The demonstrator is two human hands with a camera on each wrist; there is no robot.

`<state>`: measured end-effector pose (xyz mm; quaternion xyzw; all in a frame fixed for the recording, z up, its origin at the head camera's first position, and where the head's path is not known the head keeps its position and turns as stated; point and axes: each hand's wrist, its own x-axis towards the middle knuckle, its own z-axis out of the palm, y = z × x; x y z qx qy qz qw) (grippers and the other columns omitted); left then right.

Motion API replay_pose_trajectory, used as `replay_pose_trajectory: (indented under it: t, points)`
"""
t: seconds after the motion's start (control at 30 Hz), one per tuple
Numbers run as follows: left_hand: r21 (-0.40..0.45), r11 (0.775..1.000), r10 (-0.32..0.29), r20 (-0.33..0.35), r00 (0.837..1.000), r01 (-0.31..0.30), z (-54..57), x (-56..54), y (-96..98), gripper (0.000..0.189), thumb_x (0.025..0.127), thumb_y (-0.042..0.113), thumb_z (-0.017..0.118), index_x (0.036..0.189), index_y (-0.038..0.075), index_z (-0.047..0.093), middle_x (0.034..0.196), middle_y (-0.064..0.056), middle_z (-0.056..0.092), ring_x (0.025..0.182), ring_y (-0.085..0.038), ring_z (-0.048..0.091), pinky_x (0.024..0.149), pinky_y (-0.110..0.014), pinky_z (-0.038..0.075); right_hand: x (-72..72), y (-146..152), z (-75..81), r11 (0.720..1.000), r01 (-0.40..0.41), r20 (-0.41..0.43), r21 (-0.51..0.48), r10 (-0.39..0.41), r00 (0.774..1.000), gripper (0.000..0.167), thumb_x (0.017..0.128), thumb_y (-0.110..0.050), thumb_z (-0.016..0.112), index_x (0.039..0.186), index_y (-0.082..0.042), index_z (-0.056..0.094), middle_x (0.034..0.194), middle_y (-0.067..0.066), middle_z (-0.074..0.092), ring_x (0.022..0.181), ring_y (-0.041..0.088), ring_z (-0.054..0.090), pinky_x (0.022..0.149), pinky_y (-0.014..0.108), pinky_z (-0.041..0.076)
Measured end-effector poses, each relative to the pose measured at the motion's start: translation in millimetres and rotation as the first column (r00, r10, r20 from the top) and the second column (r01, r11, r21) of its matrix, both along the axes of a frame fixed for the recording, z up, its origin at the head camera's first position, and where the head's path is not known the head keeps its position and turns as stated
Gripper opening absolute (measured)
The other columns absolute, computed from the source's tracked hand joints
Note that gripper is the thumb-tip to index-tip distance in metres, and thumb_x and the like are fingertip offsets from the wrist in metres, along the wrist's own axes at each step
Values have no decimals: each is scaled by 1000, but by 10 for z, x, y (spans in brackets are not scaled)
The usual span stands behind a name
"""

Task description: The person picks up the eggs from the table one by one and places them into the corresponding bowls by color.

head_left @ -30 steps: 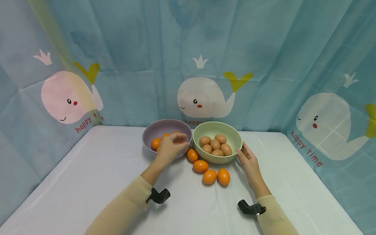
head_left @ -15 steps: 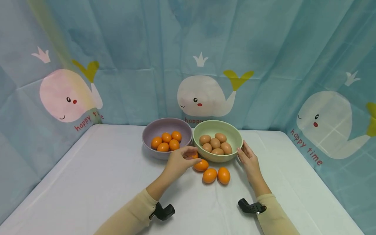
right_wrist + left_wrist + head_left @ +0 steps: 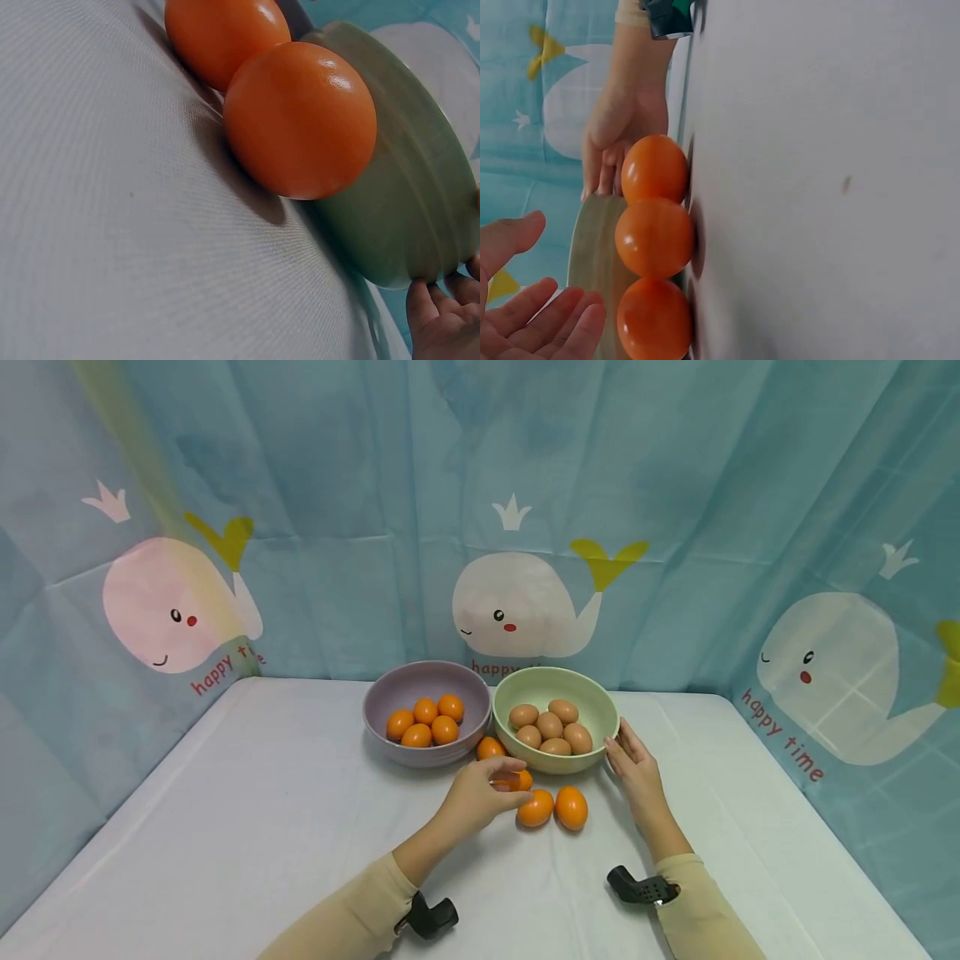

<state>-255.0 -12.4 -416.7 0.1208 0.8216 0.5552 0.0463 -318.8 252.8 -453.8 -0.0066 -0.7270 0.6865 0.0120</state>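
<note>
My left hand (image 3: pixel 483 793) hovers over the loose orange eggs, thumb and fingers apart. In the left wrist view the fingers (image 3: pixel 544 319) hold nothing. From above, the hand partly covers one orange egg (image 3: pixel 519 782). Close by on the table lie another egg (image 3: pixel 536 808), one to its right (image 3: pixel 572 808), and one by the bowls (image 3: pixel 491 748). My right hand (image 3: pixel 637 777) touches the right side of the green bowl (image 3: pixel 600 702), its fingertips against the outer wall in the right wrist view. Several brown eggs (image 3: pixel 550 727) lie in that bowl.
Left of the green bowl, and close against it, stands a purple bowl (image 3: pixel 390 689) with several orange eggs (image 3: pixel 424 711) inside. Both stand on a white-covered table (image 3: pixel 247 793). A blue curtain (image 3: pixel 337 593) with printed whales hangs behind the table.
My left hand has left the purple bowl, where an added orange egg now shows uncovered, and moved right and nearer to the loose eggs. The right hand stays at the green bowl.
</note>
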Motion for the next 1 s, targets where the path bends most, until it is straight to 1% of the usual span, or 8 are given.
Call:
replay_pose_trajectory:
  t: [0.13,0.33,0.57,0.7,0.73,0.83,0.93,1.0]
  points:
    - [-29,999,-26,-5,1000,26,-33,15,47,44,81,19,83,120,3,68,115,-15,72,106,-30,69,86,-35,60,-2,1,0,1000,0,2,3,0,1000,68,104,-33,49,160,-20,13,166,-4,14,154,13,16,116,27,30]
    - [-72,996,-51,-38,998,48,-84,15,101,42,81,17,82,118,2,69,116,-17,72,108,-29,68,91,-39,57,1,-2,0,1000,0,3,4,0,1000,66,105,-32,48,160,-19,13,166,-4,14,154,12,15,116,27,29]
    - [-80,996,-49,-34,998,46,-144,-10,129,44,79,17,83,118,1,69,116,-14,72,109,-27,68,95,-40,56,-1,-3,5,1000,0,-4,3,0,1000,66,105,-29,48,160,-18,13,167,-3,13,155,14,15,116,27,30]
    - [-85,995,-50,-22,999,48,-174,-26,142,46,79,19,84,119,2,69,115,-10,73,108,-24,68,95,-37,56,5,-5,3,1000,5,-15,2,-5,1000,67,105,-28,48,160,-15,13,167,1,12,155,17,15,113,24,33]
    - [-90,995,-50,-24,998,48,-180,-29,145,46,79,19,84,118,2,69,114,-9,73,107,-23,68,94,-37,56,9,-6,3,1000,9,-23,-1,-9,1000,67,105,-27,49,160,-14,13,167,3,12,155,20,15,113,23,34]
    - [-116,992,-46,-25,999,42,-191,-33,158,45,78,19,84,118,4,70,111,-7,74,104,-21,68,93,-36,56,13,-10,1,1000,13,-24,6,-13,1000,67,105,-27,50,160,-13,14,167,4,13,154,20,16,111,22,35]
    - [-143,989,-44,-28,999,39,-198,-34,175,43,78,17,84,116,4,71,109,-6,74,101,-19,66,92,-37,55,11,-10,6,1000,14,-14,10,-14,1000,67,105,-28,49,160,-14,14,167,3,13,155,19,16,113,26,34]
    - [-165,986,-40,-24,999,35,-198,-34,188,43,77,16,85,116,4,71,109,-6,73,100,-18,65,92,-37,54,1,-8,8,1000,8,3,11,-8,1000,66,105,-28,48,160,-17,13,167,-2,13,154,15,15,115,28,31]
